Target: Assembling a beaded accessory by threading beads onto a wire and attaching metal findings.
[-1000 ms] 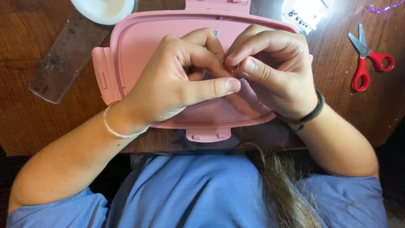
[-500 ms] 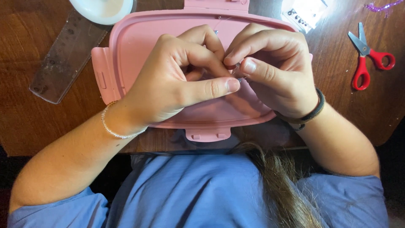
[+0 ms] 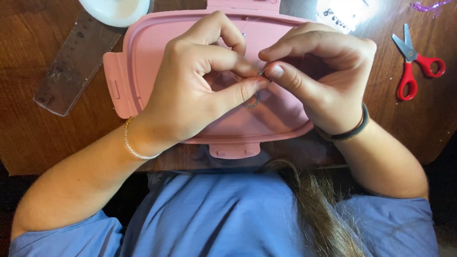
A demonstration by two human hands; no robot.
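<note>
Wooden table [image 3: 28, 143]: dark brown, cut off at every edge of view.
Pink tray-like lid [image 3: 143, 62]: long axis left to right, clasp tabs at left, top and bottom edges; middle largely covered by both hands.
Left hand [image 3: 190, 90]: curled, thumb and forefinger pinched shut on the thread end at the tray's centre.
Right hand [image 3: 323, 76]: curled likewise, thumb and forefinger tips meeting the left's; held item too small to make out.
Clear ruler [image 3: 71, 62]: slanted, upper end hidden under white bowl [image 3: 114, 9], itself cut off.
Red scissors [image 3: 414, 62]: right of tray, blades pointing up-left.
Beaded thread [image 3: 252, 101]: small loop hanging below the thumbs, mostly hidden.
</note>
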